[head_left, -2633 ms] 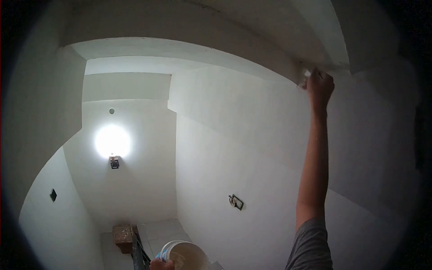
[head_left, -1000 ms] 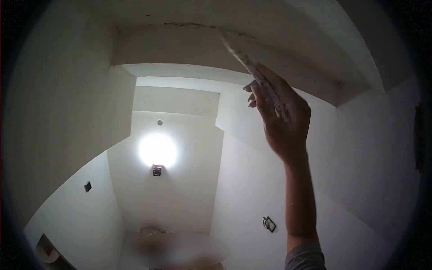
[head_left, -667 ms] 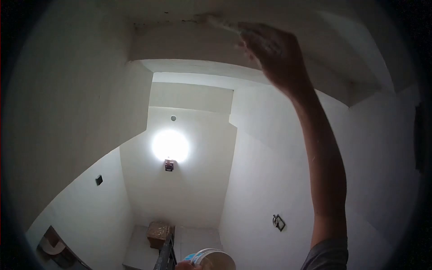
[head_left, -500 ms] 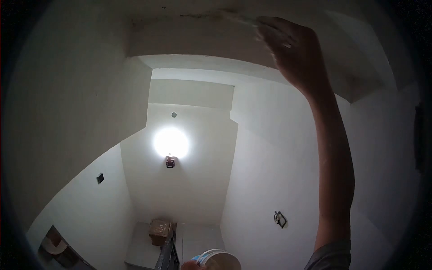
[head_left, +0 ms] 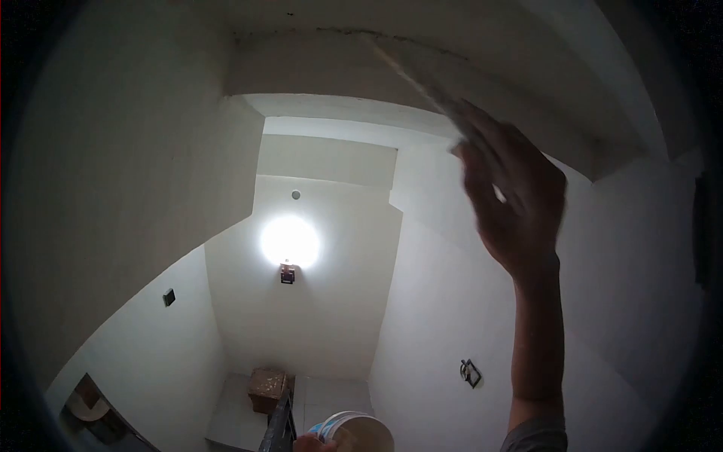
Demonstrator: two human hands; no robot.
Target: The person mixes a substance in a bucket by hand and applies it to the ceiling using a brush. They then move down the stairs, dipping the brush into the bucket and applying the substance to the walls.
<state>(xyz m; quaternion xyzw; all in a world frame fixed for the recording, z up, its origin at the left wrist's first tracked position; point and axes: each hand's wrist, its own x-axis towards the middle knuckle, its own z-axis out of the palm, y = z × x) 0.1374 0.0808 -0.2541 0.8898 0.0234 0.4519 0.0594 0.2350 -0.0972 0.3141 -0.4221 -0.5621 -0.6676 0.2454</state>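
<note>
Overhead, the right hand [head_left: 516, 200] grips one flat blade [head_left: 422, 87], tip up near the ceiling seam [head_left: 316, 31]. A sliver of left hand [head_left: 305, 444] meets one white bucket [head_left: 354, 433]; its grip can't be told, and the blue label is unreadable.

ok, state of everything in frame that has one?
right hand: raised, blurred, fingers gripping the blade
blade: angled up toward the ceiling edge, contact unclear
left hand: at the bucket's rim, mostly cut off
bucket: upright, open top
wall lamp: lit
</note>
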